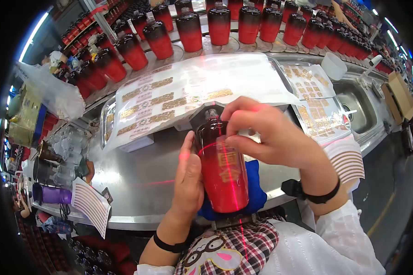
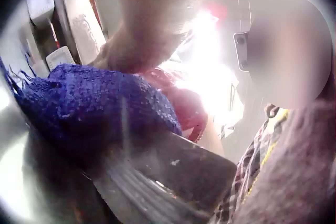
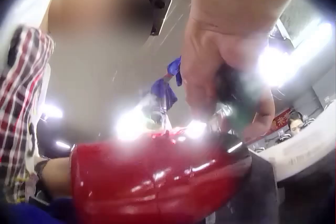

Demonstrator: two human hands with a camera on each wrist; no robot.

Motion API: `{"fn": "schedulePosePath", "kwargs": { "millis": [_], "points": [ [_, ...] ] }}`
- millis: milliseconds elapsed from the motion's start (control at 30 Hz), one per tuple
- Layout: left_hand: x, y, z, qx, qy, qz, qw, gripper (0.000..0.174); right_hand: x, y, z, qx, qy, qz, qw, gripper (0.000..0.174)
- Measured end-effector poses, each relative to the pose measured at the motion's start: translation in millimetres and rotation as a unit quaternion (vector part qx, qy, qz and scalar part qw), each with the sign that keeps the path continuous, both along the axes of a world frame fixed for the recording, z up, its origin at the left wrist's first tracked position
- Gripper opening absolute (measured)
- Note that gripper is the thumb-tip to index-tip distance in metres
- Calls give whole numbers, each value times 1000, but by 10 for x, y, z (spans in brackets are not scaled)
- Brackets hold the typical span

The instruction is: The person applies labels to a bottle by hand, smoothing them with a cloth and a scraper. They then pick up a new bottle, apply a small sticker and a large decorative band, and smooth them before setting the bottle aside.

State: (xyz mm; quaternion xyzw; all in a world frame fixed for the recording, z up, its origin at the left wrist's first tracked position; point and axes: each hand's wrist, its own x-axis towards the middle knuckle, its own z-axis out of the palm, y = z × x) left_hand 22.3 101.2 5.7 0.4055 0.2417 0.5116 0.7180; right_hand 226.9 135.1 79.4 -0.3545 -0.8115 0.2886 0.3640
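A glossy bottle (image 1: 222, 183), red fading to black at the neck, lies tilted on a blue cloth (image 1: 257, 185) at the counter's near edge. Gold characters (image 1: 228, 165) run down its front. My left hand (image 1: 188, 183) rests along the bottle's left side, fingers straight. Over the bottle's shoulder, my right hand (image 1: 266, 133) has bent fingers, with the thumb at the top of the gold characters. In the right wrist view, a blurred dark greenish patch shows between the fingers of that hand; I cannot tell whether it is something held. The left wrist view shows the blue cloth (image 2: 94, 108) over a dark support (image 2: 184, 166).
Sheets of gold decals (image 1: 170, 101) lie on a white-covered tray beyond the bottle. Rows of similar red-black bottles (image 1: 188, 32) stand behind. To the right are more decal sheets (image 1: 314, 110), a sink (image 1: 358, 101) and striped paper (image 1: 346, 160). Glassware (image 1: 66, 142) and a purple cup (image 1: 55, 195) stand left.
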Motion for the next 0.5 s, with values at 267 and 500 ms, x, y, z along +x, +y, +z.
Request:
{"fn": "schedulePosePath", "kwargs": {
  "millis": [267, 500],
  "points": [
    [38, -93, 11, 80, 157, 31, 984, 88, -85, 6, -285, 37, 17, -65, 997, 12],
    [38, -94, -12, 46, 93, 32, 994, 86, -125, 34, -304, 42, 28, -77, 996, 14]
  ]
}}
